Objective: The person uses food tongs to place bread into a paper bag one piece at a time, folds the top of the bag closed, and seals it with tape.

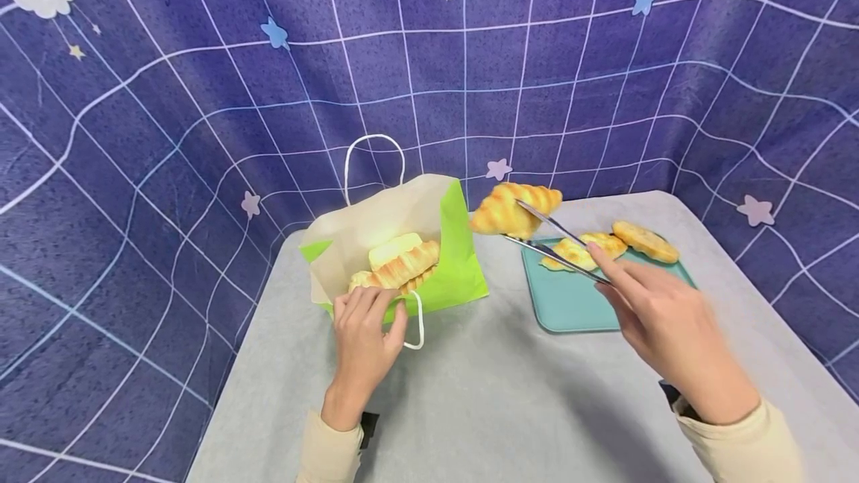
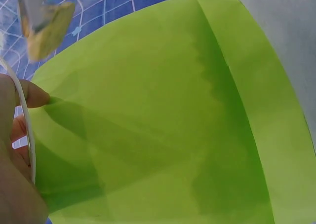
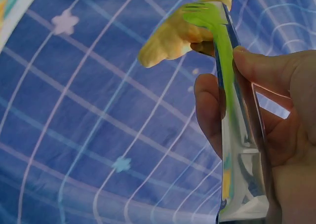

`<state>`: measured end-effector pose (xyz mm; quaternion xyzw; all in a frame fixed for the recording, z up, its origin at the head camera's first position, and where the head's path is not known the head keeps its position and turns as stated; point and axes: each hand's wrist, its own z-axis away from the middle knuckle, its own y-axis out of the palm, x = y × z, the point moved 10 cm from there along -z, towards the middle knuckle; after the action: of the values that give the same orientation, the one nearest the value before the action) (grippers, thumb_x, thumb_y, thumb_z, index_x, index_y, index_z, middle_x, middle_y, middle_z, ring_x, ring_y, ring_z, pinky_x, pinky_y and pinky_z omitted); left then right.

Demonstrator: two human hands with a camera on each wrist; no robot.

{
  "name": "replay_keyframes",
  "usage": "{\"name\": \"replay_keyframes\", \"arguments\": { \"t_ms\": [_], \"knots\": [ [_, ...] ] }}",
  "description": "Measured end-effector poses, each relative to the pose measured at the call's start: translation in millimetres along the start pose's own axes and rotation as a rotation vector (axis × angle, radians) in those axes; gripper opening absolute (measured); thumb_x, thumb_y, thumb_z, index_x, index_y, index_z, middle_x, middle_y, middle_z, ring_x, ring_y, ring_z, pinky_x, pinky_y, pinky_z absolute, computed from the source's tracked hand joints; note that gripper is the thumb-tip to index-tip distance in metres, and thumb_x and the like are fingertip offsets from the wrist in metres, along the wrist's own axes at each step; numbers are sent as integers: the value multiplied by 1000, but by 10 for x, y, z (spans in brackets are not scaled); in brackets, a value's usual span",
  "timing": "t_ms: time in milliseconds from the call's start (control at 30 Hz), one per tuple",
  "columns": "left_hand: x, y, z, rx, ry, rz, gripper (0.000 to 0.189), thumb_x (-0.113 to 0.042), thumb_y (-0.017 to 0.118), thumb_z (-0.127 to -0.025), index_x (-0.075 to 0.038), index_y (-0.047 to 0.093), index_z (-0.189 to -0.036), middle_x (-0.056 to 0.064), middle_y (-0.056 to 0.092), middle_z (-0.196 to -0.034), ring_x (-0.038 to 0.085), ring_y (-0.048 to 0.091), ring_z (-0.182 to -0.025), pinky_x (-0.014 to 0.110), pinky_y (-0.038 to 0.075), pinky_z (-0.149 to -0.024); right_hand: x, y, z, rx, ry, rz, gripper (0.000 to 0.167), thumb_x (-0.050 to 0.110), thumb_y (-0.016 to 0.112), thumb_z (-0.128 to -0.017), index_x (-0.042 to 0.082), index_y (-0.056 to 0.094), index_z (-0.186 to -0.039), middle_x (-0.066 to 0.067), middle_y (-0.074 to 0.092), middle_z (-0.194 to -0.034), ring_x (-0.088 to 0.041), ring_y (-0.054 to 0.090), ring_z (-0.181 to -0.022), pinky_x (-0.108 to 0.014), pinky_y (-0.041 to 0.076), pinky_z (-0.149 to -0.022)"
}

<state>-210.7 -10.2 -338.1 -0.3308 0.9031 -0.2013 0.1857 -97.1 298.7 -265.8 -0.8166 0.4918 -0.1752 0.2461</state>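
Observation:
My left hand [image 1: 365, 330] pinches the near rim of a green paper bag [image 1: 463, 278], beside its white cord handle [image 1: 420, 319]. In the left wrist view the thumb presses on the outside of the bag [image 2: 148, 110]. The bag's mouth gapes open, with several breads, including a croissant-like roll [image 1: 409, 265], inside. My right hand [image 1: 678, 326] holds metal tongs [image 1: 553, 224]. Their tips grip a golden croissant [image 1: 513, 207], raised in the air between the bag and the tray. The right wrist view shows the tongs [image 3: 242, 145] between thumb and fingers, the croissant [image 3: 170, 39] beyond.
A teal tray [image 1: 564, 311] lies at the right of the grey table [image 1: 470, 408]. On it are a yellow, flaky-looking bread [image 1: 607, 243] and an oval bread slice [image 1: 644, 241]. A blue gridded curtain [image 1: 429, 58] rises behind and along both sides.

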Motion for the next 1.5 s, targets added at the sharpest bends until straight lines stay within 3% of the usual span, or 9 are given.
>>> {"name": "replay_keyframes", "arguments": {
  "t_ms": [233,333,433,533,900,1100,1200,1400,1500],
  "knots": [
    [5,-3,16,13,0,0,10,-14,64,-86,-9,73,-86,4,66,-80,23,57,-73,43,34,-75,303,184,-312,31,-74,-69,43,32,43,-106,11,58,-141,-6,68,-92,-21,61,-71,-39,50,-58],
    [0,6,16,18,3,2,9,-12,65,-85,-9,73,-86,5,67,-81,23,57,-74,43,34,-75,412,305,-437,73,-95,-105,43,22,56,-102,12,54,-144,-6,67,-95,-23,62,-75,-40,52,-64],
    [-9,14,14,20,8,0,9,-13,65,-84,-8,73,-87,4,67,-82,23,58,-75,43,34,-75,508,451,-551,112,-111,-138,57,9,70,-91,13,53,-145,-6,66,-97,-23,63,-79,-40,54,-68],
    [-22,14,17,13,12,1,9,-13,64,-85,-8,72,-86,4,67,-81,23,58,-74,43,35,-75,585,625,-644,148,-125,-157,64,5,75,-85,12,53,-145,-6,67,-98,-23,65,-81,-39,55,-69],
    [-16,21,56,28,3,4,13,-16,62,-89,-10,73,-87,3,67,-83,22,60,-78,42,34,-75,751,1233,-736,267,-124,-134,63,11,77,-87,12,52,-145,-6,65,-90,-17,57,-69,-29,45,-52],
    [17,-13,28,17,-2,7,13,-15,62,-89,-9,73,-87,3,67,-83,22,60,-76,42,34,-75,684,1162,-696,214,-79,-158,60,14,75,-89,12,53,-145,-9,68,-99,-22,64,-76,-34,50,-55],
    [24,-24,18,15,2,8,12,-14,62,-88,-9,73,-87,3,67,-82,22,60,-77,42,34,-75,606,1043,-647,157,-55,-173,59,15,70,-92,9,49,-147,-11,67,-95,-22,61,-70,-36,48,-53],
    [24,-6,11,16,4,14,11,-13,63,-87,-9,73,-87,4,67,-82,23,60,-76,42,34,-75,308,680,-500,-6,37,-150,54,40,45,-105,4,47,-146,-11,59,-83,-20,52,-58,-38,44,-47],
    [35,-1,12,15,0,10,12,-14,63,-88,-8,73,-88,4,67,-81,23,60,-76,43,33,-75,111,514,-417,-48,92,-115,58,47,45,-104,5,50,-144,-10,56,-80,-22,51,-60,-41,44,-48]
  ]
}}
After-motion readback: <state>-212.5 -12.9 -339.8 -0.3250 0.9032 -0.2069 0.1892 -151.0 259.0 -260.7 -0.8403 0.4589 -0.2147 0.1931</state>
